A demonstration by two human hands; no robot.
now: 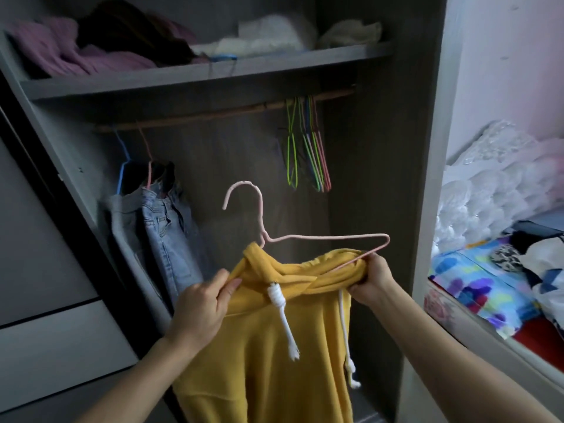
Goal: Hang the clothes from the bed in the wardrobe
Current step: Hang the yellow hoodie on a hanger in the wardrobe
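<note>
A yellow hoodie [274, 346] with white drawstrings hangs in front of the open wardrobe. A pink wire hanger [305, 238] is partly inside its neck, with the hook and right shoulder showing above the fabric. My left hand [201, 303] pinches the hoodie's left shoulder. My right hand [370, 277] grips the bunched right side of the neck together with the hanger's right end. The wooden rail [213, 112] runs across above.
Light blue jeans [164, 227] hang on blue and pink hangers at the rail's left. Several empty coloured hangers [308, 145] hang at its right. Folded clothes fill the top shelf [183, 77]. The bed [488, 279] with a colourful sheet and clothes lies to the right.
</note>
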